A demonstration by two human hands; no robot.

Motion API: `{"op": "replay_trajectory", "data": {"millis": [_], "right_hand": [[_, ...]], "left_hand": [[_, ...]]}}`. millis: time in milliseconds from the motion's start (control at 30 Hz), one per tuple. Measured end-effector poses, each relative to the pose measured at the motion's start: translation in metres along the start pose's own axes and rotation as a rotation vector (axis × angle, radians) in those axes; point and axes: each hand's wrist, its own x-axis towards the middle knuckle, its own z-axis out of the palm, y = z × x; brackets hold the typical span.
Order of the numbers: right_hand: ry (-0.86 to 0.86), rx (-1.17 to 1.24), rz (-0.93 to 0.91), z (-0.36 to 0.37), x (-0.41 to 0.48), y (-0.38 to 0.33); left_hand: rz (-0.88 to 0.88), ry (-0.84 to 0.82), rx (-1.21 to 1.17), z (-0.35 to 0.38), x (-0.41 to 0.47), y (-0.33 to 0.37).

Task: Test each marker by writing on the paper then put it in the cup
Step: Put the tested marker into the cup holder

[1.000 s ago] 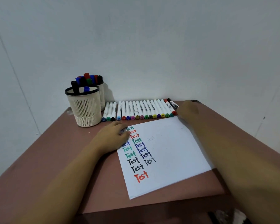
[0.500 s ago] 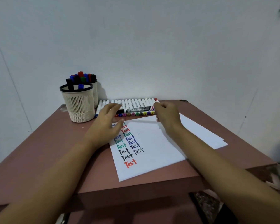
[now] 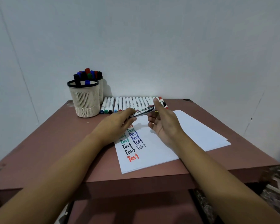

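The left hand [image 3: 118, 125] and right hand [image 3: 165, 125] pinch the black marker [image 3: 143, 111] (one end each).

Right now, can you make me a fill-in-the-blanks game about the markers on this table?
1. The left hand and right hand hold one ____ between them.
2. The lowest "Test" on the paper is written in ____.
3. The front pen cup has a ____ rim.
Missing words: marker; red; black.

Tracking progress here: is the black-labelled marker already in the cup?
No, the left hand and right hand hold the black-labelled marker between them above the paper.
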Motion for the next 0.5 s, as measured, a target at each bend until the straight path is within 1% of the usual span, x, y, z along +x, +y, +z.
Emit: {"op": "replay_trajectory", "data": {"millis": [133, 300, 500], "right_hand": [[-0.128, -0.216, -0.037, 0.002, 0.001, 0.010], [-0.104, -0.208, -0.086, 0.002, 0.003, 0.011], [-0.112, -0.230, -0.113, 0.002, 0.004, 0.013]], "left_hand": [[0.017, 0.001, 0.000, -0.002, -0.003, 0.006], [-0.058, 0.018, -0.083, 0.003, -0.002, 0.008], [-0.047, 0.021, -0.119, 0.001, -0.002, 0.011]]}}
